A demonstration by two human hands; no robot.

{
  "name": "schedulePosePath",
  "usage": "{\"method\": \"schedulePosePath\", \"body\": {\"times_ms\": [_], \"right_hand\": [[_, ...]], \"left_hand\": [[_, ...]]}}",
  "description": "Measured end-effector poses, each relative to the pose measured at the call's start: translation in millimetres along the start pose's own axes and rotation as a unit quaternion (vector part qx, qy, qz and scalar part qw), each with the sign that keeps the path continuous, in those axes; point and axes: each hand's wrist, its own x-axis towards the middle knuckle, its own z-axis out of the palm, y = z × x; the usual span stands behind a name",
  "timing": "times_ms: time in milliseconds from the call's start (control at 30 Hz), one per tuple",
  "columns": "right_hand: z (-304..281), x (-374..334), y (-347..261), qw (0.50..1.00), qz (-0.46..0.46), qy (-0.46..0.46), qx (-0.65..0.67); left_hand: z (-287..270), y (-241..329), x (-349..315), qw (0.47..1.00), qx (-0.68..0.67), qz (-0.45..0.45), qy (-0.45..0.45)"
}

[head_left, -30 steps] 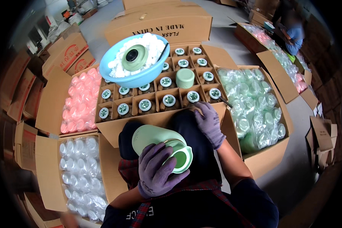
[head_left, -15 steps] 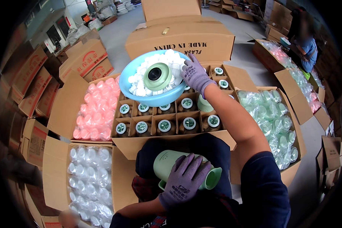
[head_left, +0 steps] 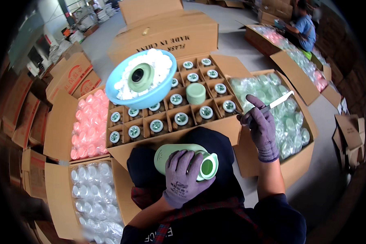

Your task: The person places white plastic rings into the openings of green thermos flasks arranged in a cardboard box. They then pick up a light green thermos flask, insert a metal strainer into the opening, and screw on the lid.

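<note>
The right hand [head_left: 261, 126] has left the bowl [head_left: 150, 97] for the carton's [head_left: 171, 136] near right corner, its grip closed round a white-bladed tool [head_left: 279, 100], while the left hand [head_left: 184, 179] clasps the green jug [head_left: 164, 157] across the lap [head_left: 216, 145], seemingly for steadiness.

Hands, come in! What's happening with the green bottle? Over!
Left hand gripping green bottle, tipped sideways, mouth open. Right hand holding white-bladed tool, raised. Blue basin of white pieces covering part of divided carton.
</note>
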Motion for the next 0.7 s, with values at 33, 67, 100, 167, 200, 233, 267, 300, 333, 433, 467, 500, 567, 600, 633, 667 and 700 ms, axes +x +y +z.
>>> {"method": "schedulePosePath", "body": {"times_ms": [33,67,100,167,200,233,267,300,333,433,467,500,567,600,633,667,700], "right_hand": [[-4.7,-19.9,-5.6,0.998,0.056,-0.001,0.012],[-8.3,-39.1,-5.2,0.997,0.057,-0.032,-0.029],[-18.4,-55.1,-2.9,0.991,0.087,-0.076,-0.071],[-31.1,-78.5,0.4,0.981,0.133,-0.115,-0.086],[-34.8,-88.2,-0.8,0.981,0.147,-0.108,-0.062],[-37.1,-91.8,-6.0,0.976,0.174,-0.112,-0.064],[-38.7,-96.5,-8.9,0.97,0.201,-0.119,-0.065],[-37.0,-106.2,-7.1,0.971,0.187,-0.131,-0.074],[-38.7,-113.0,-4.2,0.964,0.203,-0.157,-0.075],[-52.9,-130.6,10.0,0.964,0.183,-0.17,-0.089],[-58.7,-135.7,21.4,0.967,0.178,-0.166,-0.079],[-60.8,-139.5,29.4,0.969,0.174,-0.163,-0.068],[-53.1,-139.7,29.2,0.962,0.081,-0.189,-0.18],[-53.9,-139.8,23.7,0.945,0.084,-0.205,-0.24],[-55.8,-137.2,28.5,0.929,0.014,-0.243,-0.279],[-55.1,-136.7,29.9,0.916,0.011,-0.262,-0.305],[-53.1,-136.2,26.7,0.901,0.007,-0.279,-0.331]], "left_hand": [[3.0,2.1,-0.3,1.0,0.006,-0.006,-0.001],[7.6,2.2,2.5,1.0,0.01,-0.009,-0.003],[11.9,1.9,3.3,0.999,0.034,-0.006,0.015],[18.7,2.1,1.0,0.999,0.036,-0.015,0.015],[20.3,3.0,1.4,0.999,0.032,-0.013,0.011],[19.7,4.2,1.7,0.999,0.034,-0.005,0.009],[19.9,5.3,-1.2,1.0,0.015,-0.001,-0.005],[20.0,6.1,-4.9,1.0,-0.003,0.003,-0.019],[18.5,5.9,-8.8,0.999,-0.02,0.005,-0.033],[10.4,7.0,-7.7,0.998,-0.046,0.0,-0.052],[8.7,6.1,-7.8,0.997,-0.054,-0.005,-0.058],[9.4,3.7,-8.1,0.997,-0.052,0.001,-0.06],[5.6,4.8,-7.0,0.996,-0.036,-0.002,-0.085],[4.6,4.8,-7.4,0.995,-0.034,-0.001,-0.092],[6.6,5.0,-6.1,0.995,-0.036,0.003,-0.092],[5.8,4.4,-7.2,0.994,-0.033,0.002,-0.1],[4.7,3.5,-8.2,0.994,-0.031,0.001,-0.107]]}}
